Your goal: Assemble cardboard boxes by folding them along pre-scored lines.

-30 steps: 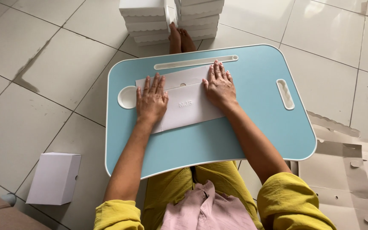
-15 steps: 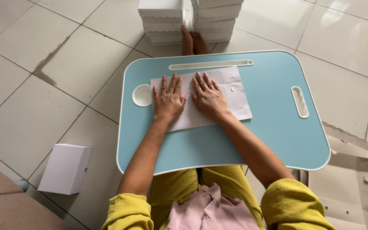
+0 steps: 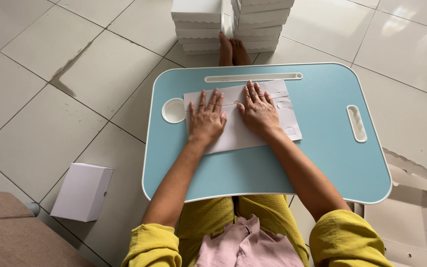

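Note:
A flat white cardboard box blank (image 3: 281, 106) lies on a light blue lap table (image 3: 322, 158) over my legs. My left hand (image 3: 206, 118) rests palm down on the blank's left half, fingers spread. My right hand (image 3: 258, 111) presses flat on its middle, fingers pointing away from me, with rings on them. Neither hand grips anything. The blank's right end with its cut-out tabs shows beyond my right hand.
Two stacks of finished white boxes (image 3: 198, 22) (image 3: 260, 22) stand on the tiled floor beyond my feet (image 3: 232, 49). A single white box (image 3: 81, 192) sits on the floor at left. Flat cardboard blanks (image 3: 411, 217) lie at right. A brown cushion (image 3: 6, 232) is at lower left.
My right hand has slid leftward across the blank, closer to my left hand. The view has shifted slightly, so the table sits further right in frame.

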